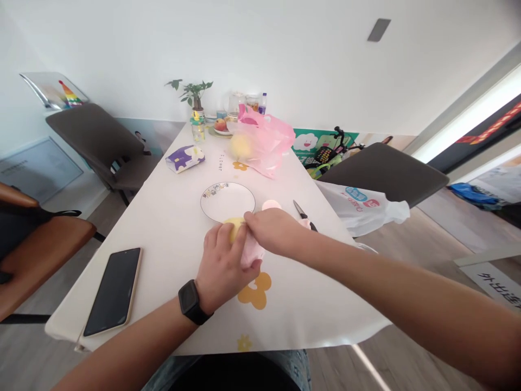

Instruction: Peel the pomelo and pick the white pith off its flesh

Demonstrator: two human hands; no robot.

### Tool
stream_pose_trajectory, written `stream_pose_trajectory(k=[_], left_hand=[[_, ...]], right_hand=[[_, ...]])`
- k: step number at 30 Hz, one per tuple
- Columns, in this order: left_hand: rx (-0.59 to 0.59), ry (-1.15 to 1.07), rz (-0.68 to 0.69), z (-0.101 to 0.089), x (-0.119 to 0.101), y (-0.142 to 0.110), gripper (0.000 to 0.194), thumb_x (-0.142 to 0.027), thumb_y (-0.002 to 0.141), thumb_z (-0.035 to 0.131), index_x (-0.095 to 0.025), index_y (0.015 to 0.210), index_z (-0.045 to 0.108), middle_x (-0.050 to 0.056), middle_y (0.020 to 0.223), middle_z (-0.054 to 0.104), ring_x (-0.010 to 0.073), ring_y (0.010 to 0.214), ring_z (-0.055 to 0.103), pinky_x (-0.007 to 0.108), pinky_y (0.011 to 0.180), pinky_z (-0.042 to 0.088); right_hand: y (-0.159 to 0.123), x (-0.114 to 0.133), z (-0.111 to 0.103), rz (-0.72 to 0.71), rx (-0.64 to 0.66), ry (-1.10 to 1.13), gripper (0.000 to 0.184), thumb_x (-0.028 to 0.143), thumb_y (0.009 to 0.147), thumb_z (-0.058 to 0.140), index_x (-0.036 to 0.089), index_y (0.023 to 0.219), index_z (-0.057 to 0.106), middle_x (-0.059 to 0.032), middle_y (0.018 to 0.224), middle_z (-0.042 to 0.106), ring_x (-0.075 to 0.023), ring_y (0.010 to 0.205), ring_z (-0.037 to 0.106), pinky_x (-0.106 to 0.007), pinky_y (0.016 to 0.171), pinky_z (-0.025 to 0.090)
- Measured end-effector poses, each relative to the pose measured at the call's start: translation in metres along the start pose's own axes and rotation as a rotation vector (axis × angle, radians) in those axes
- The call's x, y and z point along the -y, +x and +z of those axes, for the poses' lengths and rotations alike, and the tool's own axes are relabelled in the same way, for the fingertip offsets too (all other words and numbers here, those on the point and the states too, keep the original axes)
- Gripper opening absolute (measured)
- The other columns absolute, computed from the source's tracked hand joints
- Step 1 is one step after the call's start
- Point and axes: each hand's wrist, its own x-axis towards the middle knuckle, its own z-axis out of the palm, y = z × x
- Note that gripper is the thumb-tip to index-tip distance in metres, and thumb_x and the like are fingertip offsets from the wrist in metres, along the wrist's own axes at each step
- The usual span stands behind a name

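Note:
My left hand point(223, 255) is wrapped round a yellow fruit point(235, 228), whose exact kind I cannot make out. Pale pink wrapping point(252, 251) covers the fruit's near right side, under my left palm and thumb. My right hand point(271, 231) is closed, its thumb and finger pinching at the fruit's upper right edge; what lies between them is hidden. Just beyond the fruit is a white plate point(228, 202) with small printed figures on its rim. A pale pink round piece point(271, 205) shows behind my right hand. Farther right lies a knife point(300, 209) with a dark handle.
A phone point(114, 290) lies at the table's left front. Farther back are a tissue pack point(185, 158), a pink plastic bag point(268, 138) with a yellow fruit, a jar point(198, 130) and a plant point(196, 95). A white bag point(358, 209) hangs on the right side.

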Motion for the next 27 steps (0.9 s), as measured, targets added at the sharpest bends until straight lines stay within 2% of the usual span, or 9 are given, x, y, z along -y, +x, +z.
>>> stream_pose_trajectory(k=[6, 12, 15, 18, 22, 27], left_hand=[[-0.01, 0.031, -0.018, 0.006, -0.004, -0.005, 0.073, -0.038, 0.077, 0.071, -0.013, 0.141, 0.048, 0.02, 0.124, 0.05, 0.0398, 0.121, 0.049, 0.058, 0.104, 0.042], [-0.049, 0.037, 0.0, 0.009, -0.003, -0.009, 0.065, -0.039, 0.077, 0.071, -0.014, 0.134, 0.053, 0.02, 0.124, 0.05, 0.0397, 0.119, 0.05, 0.057, 0.101, 0.043], [-0.034, 0.045, -0.007, 0.007, -0.003, -0.007, 0.064, -0.04, 0.076, 0.072, -0.015, 0.132, 0.054, 0.02, 0.123, 0.052, 0.0394, 0.118, 0.05, 0.057, 0.101, 0.044], [-0.002, 0.045, -0.007, 0.002, -0.004, -0.006, 0.062, -0.039, 0.074, 0.073, -0.014, 0.128, 0.055, 0.02, 0.121, 0.053, 0.04, 0.117, 0.051, 0.057, 0.1, 0.045], [0.015, 0.024, 0.0, -0.002, -0.003, -0.005, 0.059, -0.037, 0.074, 0.073, -0.012, 0.124, 0.055, 0.022, 0.123, 0.055, 0.0422, 0.123, 0.051, 0.058, 0.101, 0.045], [0.007, -0.027, 0.01, -0.002, 0.005, -0.006, 0.069, -0.035, 0.075, 0.074, -0.011, 0.133, 0.047, 0.023, 0.139, 0.055, 0.0434, 0.133, 0.047, 0.058, 0.105, 0.045]], right_hand=[[0.001, 0.011, 0.015, 0.236, -0.064, 0.11, 0.019, 0.023, 0.098, 0.045, 0.016, 0.11, 0.056, -0.0091, 0.083, 0.071, -0.0241, 0.078, 0.069, -0.031, 0.063, 0.038], [-0.005, 0.006, 0.02, 0.354, -0.165, 0.292, 0.024, 0.027, 0.101, 0.037, 0.02, 0.099, 0.061, -0.0064, 0.085, 0.071, -0.0209, 0.075, 0.065, -0.031, 0.06, 0.033], [-0.012, -0.004, 0.022, 0.308, -0.217, 0.431, 0.027, 0.031, 0.103, 0.037, 0.021, 0.099, 0.062, -0.0044, 0.091, 0.072, -0.0191, 0.081, 0.064, -0.029, 0.063, 0.034], [-0.016, -0.01, 0.023, 0.2, -0.197, 0.497, 0.028, 0.039, 0.102, 0.043, 0.021, 0.104, 0.064, -0.005, 0.099, 0.072, -0.0193, 0.091, 0.064, -0.028, 0.069, 0.038], [-0.011, -0.003, 0.021, 0.159, -0.231, 0.364, 0.028, 0.031, 0.102, 0.04, 0.019, 0.104, 0.066, -0.0084, 0.108, 0.07, -0.0216, 0.099, 0.063, -0.03, 0.078, 0.04], [0.004, 0.014, 0.021, 0.167, -0.233, 0.211, 0.019, 0.02, 0.096, 0.044, 0.017, 0.094, 0.063, -0.0092, 0.097, 0.07, -0.0223, 0.089, 0.063, -0.031, 0.071, 0.038]])
